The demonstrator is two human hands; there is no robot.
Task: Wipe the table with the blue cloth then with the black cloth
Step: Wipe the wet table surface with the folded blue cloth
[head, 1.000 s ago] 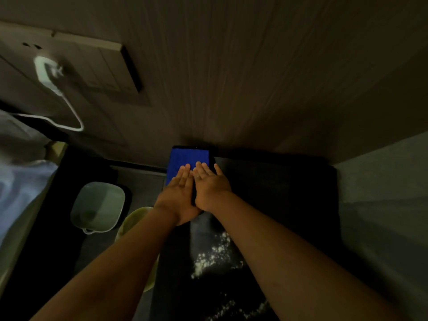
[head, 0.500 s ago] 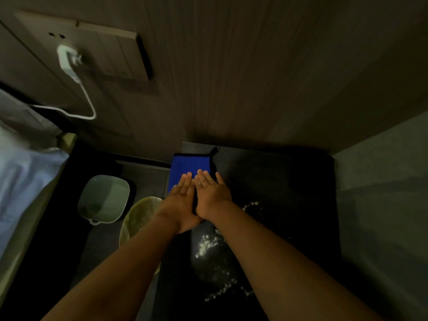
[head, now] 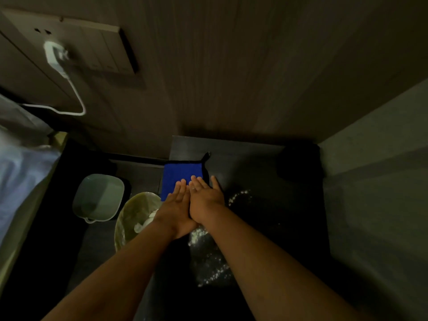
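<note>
The blue cloth [head: 180, 177], edged in black with a small loop at its far right corner, lies flat near the far left of the dark table [head: 254, 172]. My left hand [head: 176, 209] and my right hand [head: 205, 200] press flat on its near half, side by side, fingers stretched out and pointing at the wall. White powder [head: 208, 258] is scattered on the table under my right forearm and just right of my right hand. A dark bundle [head: 298, 162] sits in the far right corner; whether it is the black cloth I cannot tell.
Left of the table, on the floor, stand a lined waste bin [head: 136, 218] with white scraps and a pale square basin [head: 98, 196]. A white charger [head: 55, 56] hangs from a wall socket. Bedding [head: 18, 172] is at far left. A grey wall [head: 370, 181] bounds the table's right.
Both hands and the blue cloth have slid back from the wall towards me, baring a strip of table behind the cloth. Powder now shows to the right of my right hand.
</note>
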